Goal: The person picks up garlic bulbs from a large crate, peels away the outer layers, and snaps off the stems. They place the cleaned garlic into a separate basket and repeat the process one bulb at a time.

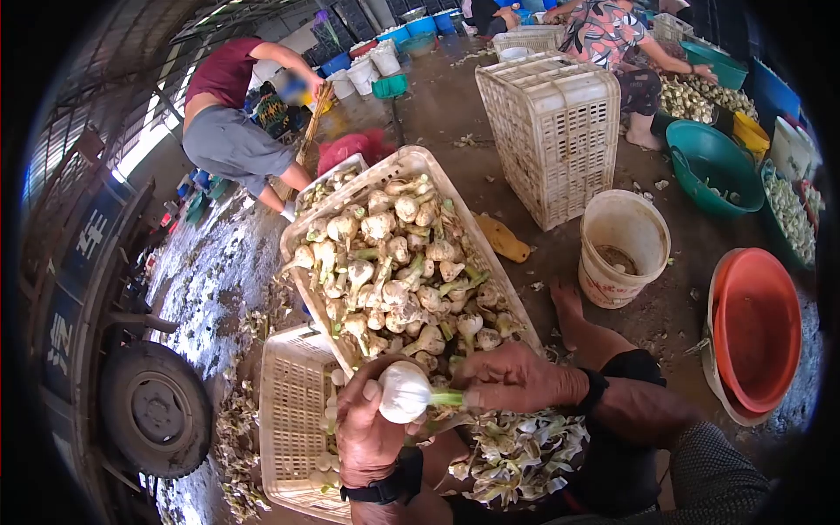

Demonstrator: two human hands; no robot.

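Produce-sorting shed: crates (302, 420) of garlic (385, 262), metal roofing (114, 52).

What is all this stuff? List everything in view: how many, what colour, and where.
Clean garlic bulb: one, white with green stem, between the hands
Dirty garlic bulbs: many, cream and brown, heaped centre
Slatted plastic crates: several, off-white, centre, lower left, background
Round plastic buckets: several, whitish, right of heap and background
Round red basin: one, right edge
Round green basins: several, upper right
Blue tubs: several, background
Leafy trimmings: many, pale, bottom centre
Black tyre: one, lower left
Other people: at least three, background
Left hand: one, brown, cradling bulb
Right hand: one, brown, at stem
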